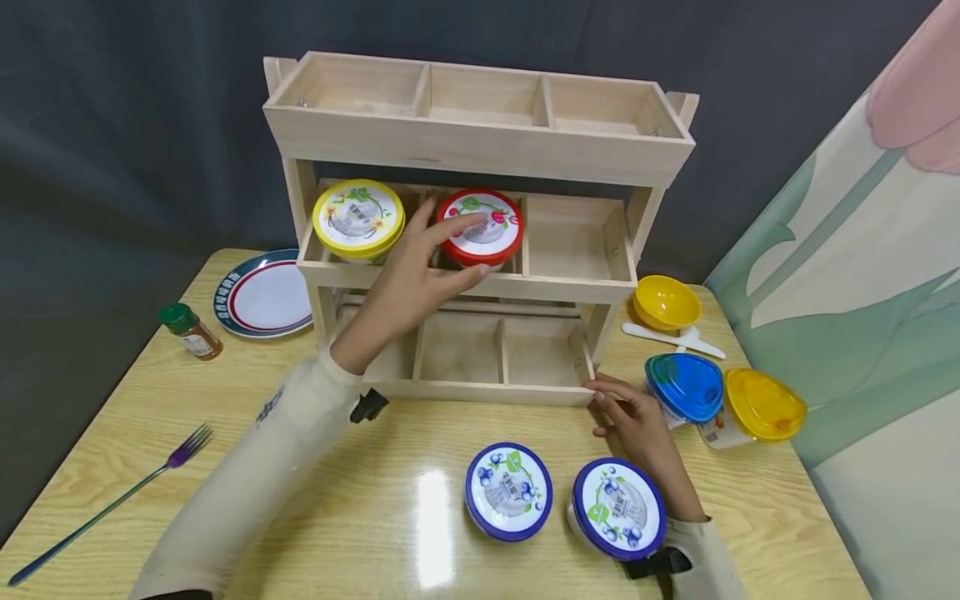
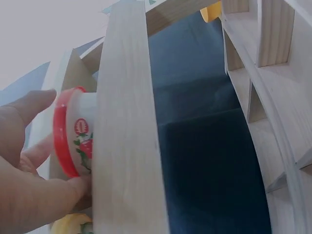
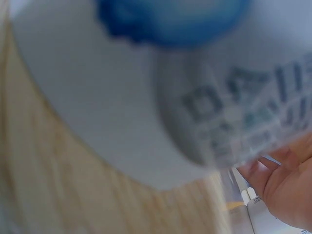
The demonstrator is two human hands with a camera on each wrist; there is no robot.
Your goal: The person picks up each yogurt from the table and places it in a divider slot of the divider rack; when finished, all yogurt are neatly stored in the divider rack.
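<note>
I observe the left hand (image 1: 412,282), fingers clamped around the red-lidded tub (image 1: 489,243), seemingly for control, and the right hand (image 1: 637,418), fingers apart, touching the shelf (image 1: 555,288), likely for bracing.

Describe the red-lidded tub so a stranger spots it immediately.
Find the wooden rack, then its middle shelf. The red-lidded tub sits centrally there, held by the left hand. Unlike the neighbouring yellow-lidded tub, its red-rimmed lid shows strawberries.

left fingers (image 1: 456,226) grip red-lidded tub (image 1: 498,237) | right fingers (image 1: 617,388) at corner of rack (image 1: 480,150) | two navy-lidded tubs (image 1: 508,492) on table (image 1: 337,483)
</note>
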